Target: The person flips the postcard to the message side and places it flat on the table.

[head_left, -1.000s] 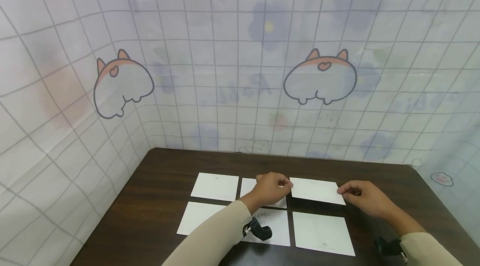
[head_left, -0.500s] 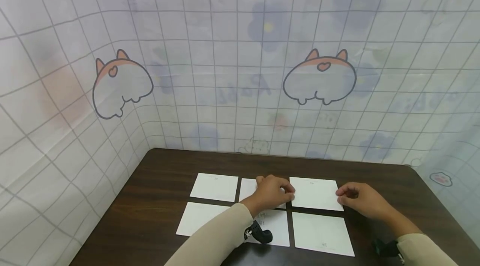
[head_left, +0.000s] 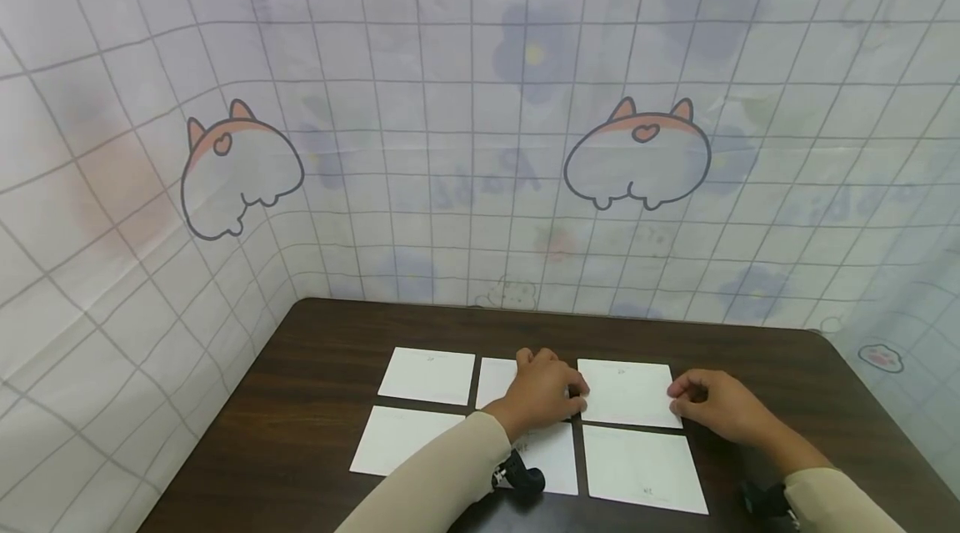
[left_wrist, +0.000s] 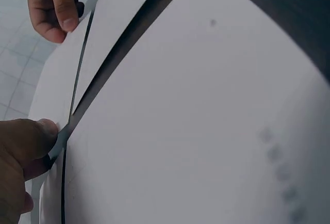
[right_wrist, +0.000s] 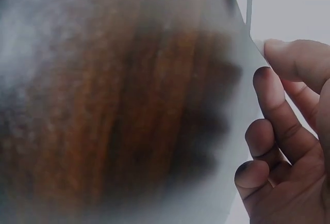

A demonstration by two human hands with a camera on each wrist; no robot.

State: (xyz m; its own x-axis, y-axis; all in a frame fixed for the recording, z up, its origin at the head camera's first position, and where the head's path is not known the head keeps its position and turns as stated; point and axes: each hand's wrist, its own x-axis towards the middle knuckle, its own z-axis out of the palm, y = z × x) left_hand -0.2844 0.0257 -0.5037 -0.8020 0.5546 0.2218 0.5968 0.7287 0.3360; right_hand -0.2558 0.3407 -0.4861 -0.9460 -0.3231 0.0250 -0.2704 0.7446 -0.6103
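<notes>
A white sheet of paper (head_left: pixel 626 393) lies at the back right of a two-row layout, a faint small mark near its far edge. My left hand (head_left: pixel 542 393) pinches its left edge between thumb and fingertips. Its right edge is between the thumb and fingers of my right hand (head_left: pixel 718 405). In the left wrist view, my left thumb (left_wrist: pixel 47 130) shows at the sheet's side, with the right hand (left_wrist: pixel 55 8) across from it. In the right wrist view, the right thumb and index finger (right_wrist: pixel 269 87) meet at a paper edge. My left hand and forearm partly cover the middle sheets.
More white sheets lie in rows: back left (head_left: pixel 427 376), back middle (head_left: pixel 495 379), front left (head_left: pixel 405 434), front middle (head_left: pixel 553 460) and front right (head_left: pixel 641 468). Narrow gaps separate them on the dark wooden table (head_left: pixel 262 433). A patterned curtain (head_left: pixel 450 141) stands behind the table.
The back right sheet has come down, its near edge dropping close to the front right sheet. Both hands have shifted slightly toward me with it, still at its sides.
</notes>
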